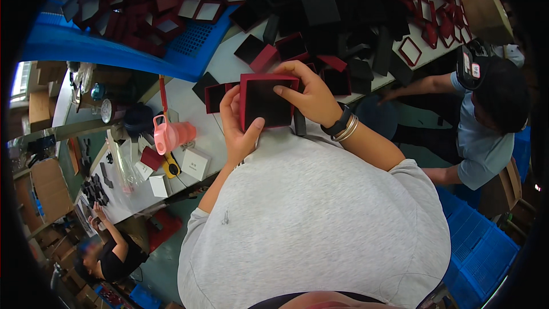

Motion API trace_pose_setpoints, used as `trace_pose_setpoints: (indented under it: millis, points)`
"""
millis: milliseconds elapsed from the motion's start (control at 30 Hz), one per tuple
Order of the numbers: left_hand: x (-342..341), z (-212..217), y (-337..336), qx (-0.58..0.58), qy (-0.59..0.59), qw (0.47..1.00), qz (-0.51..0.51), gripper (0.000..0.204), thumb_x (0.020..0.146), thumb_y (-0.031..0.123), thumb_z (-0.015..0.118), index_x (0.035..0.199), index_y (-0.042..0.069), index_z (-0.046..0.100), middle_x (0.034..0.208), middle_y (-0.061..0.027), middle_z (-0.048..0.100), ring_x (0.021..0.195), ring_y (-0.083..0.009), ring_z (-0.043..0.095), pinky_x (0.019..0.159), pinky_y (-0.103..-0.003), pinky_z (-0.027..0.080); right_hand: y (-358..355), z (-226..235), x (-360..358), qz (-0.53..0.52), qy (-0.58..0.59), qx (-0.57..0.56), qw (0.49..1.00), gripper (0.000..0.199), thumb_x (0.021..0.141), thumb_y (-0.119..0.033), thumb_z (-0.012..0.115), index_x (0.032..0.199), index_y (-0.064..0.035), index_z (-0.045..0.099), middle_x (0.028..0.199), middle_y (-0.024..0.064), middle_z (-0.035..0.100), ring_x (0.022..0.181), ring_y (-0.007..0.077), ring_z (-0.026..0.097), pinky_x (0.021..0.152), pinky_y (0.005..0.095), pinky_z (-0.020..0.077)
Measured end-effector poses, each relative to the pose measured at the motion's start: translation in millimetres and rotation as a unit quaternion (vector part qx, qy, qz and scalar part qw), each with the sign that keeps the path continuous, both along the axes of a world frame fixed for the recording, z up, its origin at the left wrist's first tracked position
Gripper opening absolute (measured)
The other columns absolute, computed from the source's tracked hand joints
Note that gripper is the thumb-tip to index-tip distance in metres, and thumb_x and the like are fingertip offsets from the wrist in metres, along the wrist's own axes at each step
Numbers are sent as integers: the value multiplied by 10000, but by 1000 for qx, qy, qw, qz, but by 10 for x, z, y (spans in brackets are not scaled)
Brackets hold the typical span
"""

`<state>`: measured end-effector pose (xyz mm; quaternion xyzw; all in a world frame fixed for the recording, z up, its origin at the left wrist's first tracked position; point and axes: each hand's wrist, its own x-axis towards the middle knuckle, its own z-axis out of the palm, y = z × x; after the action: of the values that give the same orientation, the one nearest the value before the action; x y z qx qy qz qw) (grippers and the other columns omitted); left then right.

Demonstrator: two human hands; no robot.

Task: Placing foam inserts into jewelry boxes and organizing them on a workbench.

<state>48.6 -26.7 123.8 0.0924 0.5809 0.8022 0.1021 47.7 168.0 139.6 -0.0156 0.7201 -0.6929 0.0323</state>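
Note:
Close to my chest I hold a square dark-red box point(267, 103) whose open black inside faces up. My left hand point(241, 126) wraps its left side, with the thumb at the lower left corner. My right hand point(311, 94) grips the upper right; its thumb reaches over the inside and the fingers bend over the far edge. Just behind the left fingers lies another red box with a black inside point(215, 98). Beyond my hands are a red box point(265, 57) and a heap of black box parts point(320, 10).
A blue crate point(189, 37) of red box parts stands at the far left. Red frames point(410, 51) lie at the far right. A pink bottle point(171, 135), white boxes point(196, 163) and a yellow tape measure point(171, 167) are on the left. A co-worker point(483, 137) is at the right.

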Motion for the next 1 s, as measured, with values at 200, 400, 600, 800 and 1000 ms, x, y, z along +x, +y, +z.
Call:
trace_pose_setpoints:
  millis: [200,400,600,800,1000]
  points:
    - [-125,-29,-94,-96,-45,993,56,478,925,25,584,1354,11,372,1232,-113,549,1136,-175,527,969,-294,421,37,95,4,77,2,107,991,639,823,-186,729,1351,-46,397,1077,110,632,921,168,630,835,305,496]
    - [-170,36,-246,-178,-65,977,101,668,836,70,710,1387,30,335,1272,-120,514,1161,-188,514,994,-292,398,251,-106,-55,124,-103,87,983,577,747,-386,784,1163,-19,624,816,74,672,698,158,596,653,285,476]
    - [-68,-212,-294,-327,22,935,-138,900,712,47,802,1438,31,270,1340,-134,465,1244,-222,454,1046,-332,357,104,-176,-38,187,-73,199,959,621,770,-445,742,1172,6,597,856,110,673,747,210,624,673,304,485]
    - [-279,-448,-279,-133,-133,982,23,577,839,4,662,1354,5,401,1253,-125,538,1120,-225,545,974,-325,438,2,-334,122,53,-56,62,995,522,844,-416,686,1143,-4,572,791,90,642,688,202,591,626,323,460]
    - [-1247,-1233,-511,9,-214,976,39,376,947,169,580,1268,6,471,1214,-134,564,1109,-226,560,957,-354,436,146,-444,453,70,-33,-15,997,362,886,-374,644,1045,-51,611,718,49,632,654,175,586,617,321,453]
